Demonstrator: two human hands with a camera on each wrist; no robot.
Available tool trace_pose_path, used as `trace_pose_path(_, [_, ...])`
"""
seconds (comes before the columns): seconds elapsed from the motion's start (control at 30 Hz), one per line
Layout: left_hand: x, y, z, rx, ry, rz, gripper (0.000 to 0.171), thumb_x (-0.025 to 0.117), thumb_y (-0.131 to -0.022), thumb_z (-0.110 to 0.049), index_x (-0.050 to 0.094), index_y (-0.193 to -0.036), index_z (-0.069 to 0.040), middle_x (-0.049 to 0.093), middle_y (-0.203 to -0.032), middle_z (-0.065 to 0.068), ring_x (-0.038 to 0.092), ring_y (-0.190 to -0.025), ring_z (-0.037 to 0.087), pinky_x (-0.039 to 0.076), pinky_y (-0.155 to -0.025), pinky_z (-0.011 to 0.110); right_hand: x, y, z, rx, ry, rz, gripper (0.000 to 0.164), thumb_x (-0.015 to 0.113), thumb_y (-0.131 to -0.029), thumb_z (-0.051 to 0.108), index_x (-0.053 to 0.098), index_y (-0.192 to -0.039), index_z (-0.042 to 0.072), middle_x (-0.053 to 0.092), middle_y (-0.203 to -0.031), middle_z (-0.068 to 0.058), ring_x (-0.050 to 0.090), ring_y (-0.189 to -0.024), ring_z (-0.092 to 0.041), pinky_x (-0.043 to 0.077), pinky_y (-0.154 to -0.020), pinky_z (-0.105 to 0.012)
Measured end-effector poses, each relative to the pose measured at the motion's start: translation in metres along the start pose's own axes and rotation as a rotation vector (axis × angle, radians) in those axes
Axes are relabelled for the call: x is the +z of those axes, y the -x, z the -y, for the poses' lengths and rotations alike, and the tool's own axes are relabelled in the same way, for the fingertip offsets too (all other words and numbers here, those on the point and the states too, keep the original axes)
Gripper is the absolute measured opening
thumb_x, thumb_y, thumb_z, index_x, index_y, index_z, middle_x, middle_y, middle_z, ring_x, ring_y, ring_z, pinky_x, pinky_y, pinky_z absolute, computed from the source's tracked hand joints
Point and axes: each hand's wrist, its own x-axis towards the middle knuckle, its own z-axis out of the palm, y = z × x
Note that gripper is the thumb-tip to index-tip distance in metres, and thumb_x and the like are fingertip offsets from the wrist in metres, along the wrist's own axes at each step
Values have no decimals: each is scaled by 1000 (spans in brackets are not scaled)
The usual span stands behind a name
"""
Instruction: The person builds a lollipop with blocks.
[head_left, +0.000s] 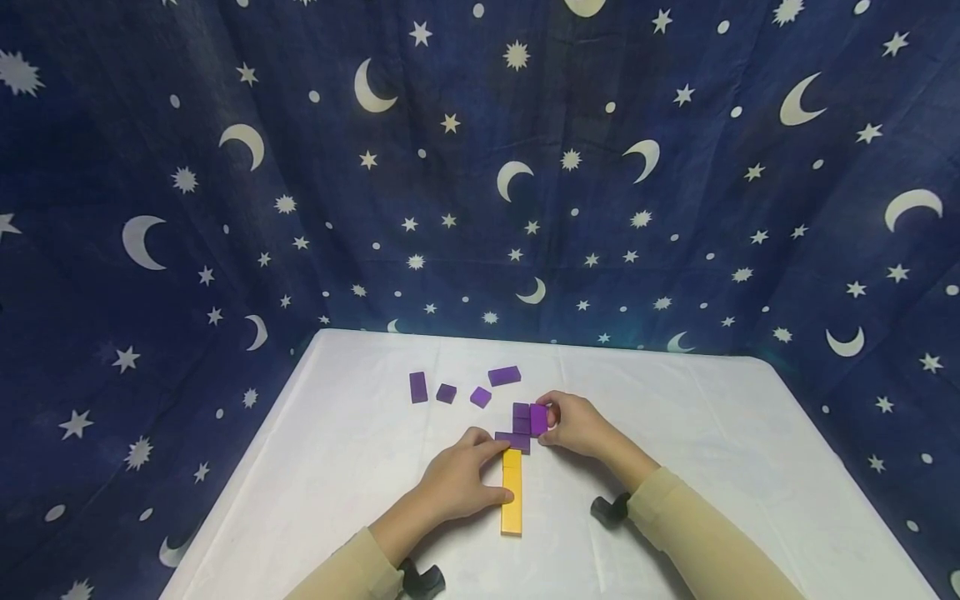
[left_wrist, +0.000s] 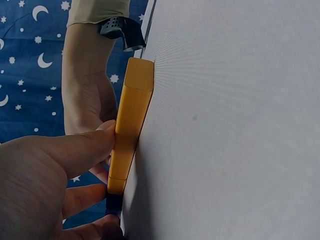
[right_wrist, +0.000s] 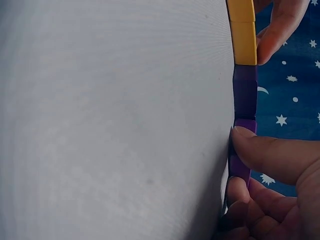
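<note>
A long yellow block [head_left: 512, 508] with a short yellow block [head_left: 512, 459] at its far end forms a column on the table. Crosswise at the column's top lies a dark purple block [head_left: 516, 442], and two small purple pieces [head_left: 521, 416] sit beyond it. My left hand [head_left: 461, 477] touches the left side of the column, thumb on the long yellow block, fingertips by the crosswise purple one. With thumb and fingers at its two ends, my right hand [head_left: 577, 427] pinches an upright bright purple block [head_left: 538, 420] against the right side of the small pieces.
Farther back lie loose purple pieces: an oblong block [head_left: 418, 387], a small cube [head_left: 446, 393], another cube [head_left: 481, 397] and a second oblong block [head_left: 504, 376]. A white cloth covers the table [head_left: 675, 417]. Behind it hangs a blue curtain [head_left: 465, 208] with moons and stars.
</note>
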Motion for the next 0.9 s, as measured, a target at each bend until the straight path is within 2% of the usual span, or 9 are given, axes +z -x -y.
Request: trace_pose_path(0.9, [-1,1,-1,-4,2,0,76,89,-80,-55,66,-149,-31,62,-133,-1,65,-105,17,58,-93,40,1,1,2,12,10,3,61,95,-78,9,70,-133,10,61,-89,-3,57,-86,-18,49,-77,-33])
